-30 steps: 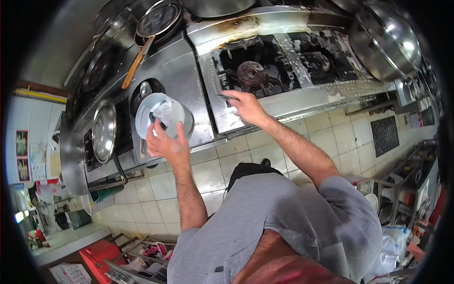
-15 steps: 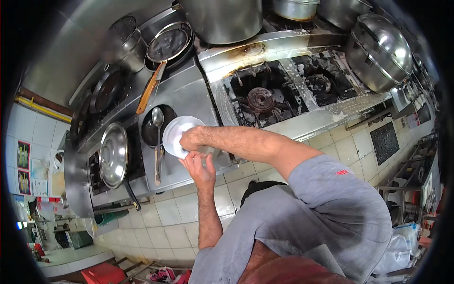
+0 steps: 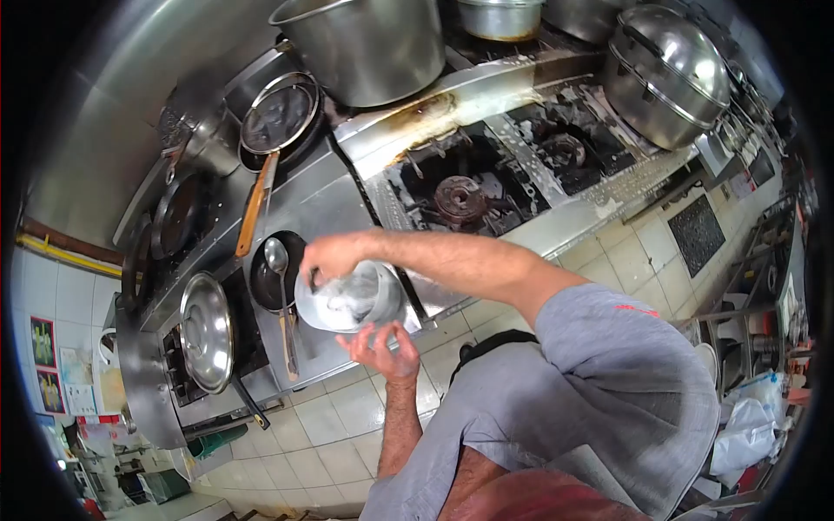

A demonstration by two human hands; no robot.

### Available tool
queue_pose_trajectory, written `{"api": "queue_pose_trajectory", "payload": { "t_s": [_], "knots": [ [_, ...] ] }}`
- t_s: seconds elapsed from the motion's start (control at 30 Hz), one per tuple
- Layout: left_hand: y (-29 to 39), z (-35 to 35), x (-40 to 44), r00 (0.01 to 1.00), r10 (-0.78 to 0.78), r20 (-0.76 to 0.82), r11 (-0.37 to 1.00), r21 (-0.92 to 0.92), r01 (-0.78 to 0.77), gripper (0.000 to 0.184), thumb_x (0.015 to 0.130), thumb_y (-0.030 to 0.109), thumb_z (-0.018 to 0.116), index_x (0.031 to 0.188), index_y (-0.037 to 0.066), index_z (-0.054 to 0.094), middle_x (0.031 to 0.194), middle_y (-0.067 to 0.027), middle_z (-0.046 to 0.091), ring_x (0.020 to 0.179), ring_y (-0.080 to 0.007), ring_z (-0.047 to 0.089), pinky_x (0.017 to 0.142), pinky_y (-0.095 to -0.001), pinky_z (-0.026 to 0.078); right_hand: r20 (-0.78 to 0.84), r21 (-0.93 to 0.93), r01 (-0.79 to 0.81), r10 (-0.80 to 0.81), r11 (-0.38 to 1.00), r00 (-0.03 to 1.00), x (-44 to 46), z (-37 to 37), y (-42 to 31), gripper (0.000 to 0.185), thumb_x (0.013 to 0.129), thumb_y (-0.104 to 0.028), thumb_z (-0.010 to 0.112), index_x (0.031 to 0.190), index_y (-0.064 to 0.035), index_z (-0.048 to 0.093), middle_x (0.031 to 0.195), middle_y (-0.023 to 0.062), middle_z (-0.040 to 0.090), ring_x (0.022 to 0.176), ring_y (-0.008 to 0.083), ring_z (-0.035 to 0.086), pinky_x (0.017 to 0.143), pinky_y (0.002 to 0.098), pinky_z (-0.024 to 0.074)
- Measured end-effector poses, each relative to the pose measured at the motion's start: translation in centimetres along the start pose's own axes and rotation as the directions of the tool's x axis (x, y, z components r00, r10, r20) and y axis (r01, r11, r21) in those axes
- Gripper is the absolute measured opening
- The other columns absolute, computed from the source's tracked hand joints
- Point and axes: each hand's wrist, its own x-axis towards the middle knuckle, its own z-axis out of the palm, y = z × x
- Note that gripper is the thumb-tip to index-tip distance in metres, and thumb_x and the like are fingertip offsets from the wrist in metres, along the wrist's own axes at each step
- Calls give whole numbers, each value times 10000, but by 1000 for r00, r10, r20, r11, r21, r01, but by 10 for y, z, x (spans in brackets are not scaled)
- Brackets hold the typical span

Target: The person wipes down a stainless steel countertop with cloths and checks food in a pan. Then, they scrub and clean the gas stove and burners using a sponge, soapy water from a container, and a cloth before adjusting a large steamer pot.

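A white bowl is over the steel counter, its inside facing up, with a pale, blurred patch in it. From below, my left hand grips its near side, fingers bent against the wall. My right hand is above the far left rim with fingers curled down; what they hold, if anything, I cannot make out. Left of the bowl, a metal spoon rests across a small dark pan, whose wooden handle points toward me.
A strainer with a wooden handle lies at the back left. A lidded pan sits further left. Gas burners are to the right, beyond my right forearm. A large pot and a domed steel pot stand behind.
My right hand has come up out of the bowl to its far left rim. The bowl now shows more of its inside. The whole view has shifted slightly.
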Motion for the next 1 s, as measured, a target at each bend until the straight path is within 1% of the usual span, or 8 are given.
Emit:
{"api": "queue_pose_trajectory", "payload": {
  "t_s": [0.1, 0.2, 0.37, 0.5, 0.73, 0.87, 0.9, 1.0],
  "knots": [
    [14, 20, -23, 977, -21, 211, 974, -217, 68, 243, 657, 29, 685, 855, 110, 570, 1023, -69, 446, 1003, -253, 453, 1025, -564, 217, -273, 159, 26, 18, 987, 962, -61, -46, 0, 221, 778, -126, 626, 992, -86, 661, 920, 139, 664, 847, 257, 636, 770, 346, 480],
    [35, 46, -26, 958, 1, 288, 985, -163, 49, 253, 674, 30, 682, 888, 95, 564, 991, -86, 473, 984, -256, 465, 975, -533, 284, -470, 50, -346, 327, 937, 820, -159, -84, 26, 213, 775, -134, 642, 984, -107, 670, 921, 137, 663, 844, 255, 641, 778, 333, 490],
    [40, 111, -44, 908, -155, 389, 969, -120, 217, 250, 724, 56, 664, 949, 40, 557, 990, -154, 506, 979, -324, 454, 859, -426, 352, -714, -104, -725, 457, 680, 531, -331, -126, 141, 264, 794, -21, 561, 1050, -45, 620, 1022, 168, 629, 938, 304, 611, 859, 379, 474],
    [50, 147, -37, 875, -274, 399, 961, 136, 239, 265, 780, 164, 647, 995, 39, 553, 1006, -156, 515, 983, -326, 450, 876, -428, 334, -567, -89, -807, 637, 584, 523, -406, -100, 191, 383, 783, 42, 430, 1152, -5, 521, 1168, 221, 545, 1081, 348, 534, 952, 399, 420],
    [70, 164, -41, 844, -365, 392, 893, 405, 198, 407, 815, 294, 609, 1108, 25, 517, 1113, -156, 496, 1052, -328, 437, 913, -441, 314, -434, -292, -631, 489, 718, 757, -467, -22, 162, 444, 857, -10, 382, 1293, 73, 356, 1364, 260, 338, 1283, 364, 325, 1084, 455, 229],
    [67, 167, -42, 809, -443, 386, 857, 448, 255, 531, 822, 355, 593, 1208, 19, 453, 1170, -170, 466, 1092, -339, 411, 940, -453, 295, -482, -141, -686, 556, 714, 677, -386, -97, 273, 409, 962, -196, 258, 1217, 81, 418, 1299, 268, 405, 1227, 369, 382, 1038, 403, 305],
    [67, 168, -41, 812, -447, 374, 856, 443, 267, 551, 815, 363, 597, 1217, 17, 448, 1169, -165, 458, 1089, -337, 403, 939, -456, 290, -554, 148, -675, 626, 723, 549, -365, -115, 279, 404, 957, -199, 256, 1174, 80, 453, 1248, 273, 448, 1183, 368, 418, 1008, 398, 334],
    [68, 170, -41, 807, -455, 377, 851, 451, 269, 552, 812, 366, 599, 1219, 25, 449, 1178, -169, 454, 1088, -339, 410, 936, -459, 297, -544, -122, -705, 547, 698, 636, -355, -132, 292, 367, 924, -149, 308, 1164, 86, 457, 1224, 261, 471, 1163, 358, 437, 979, 408, 362]
  ]
}}
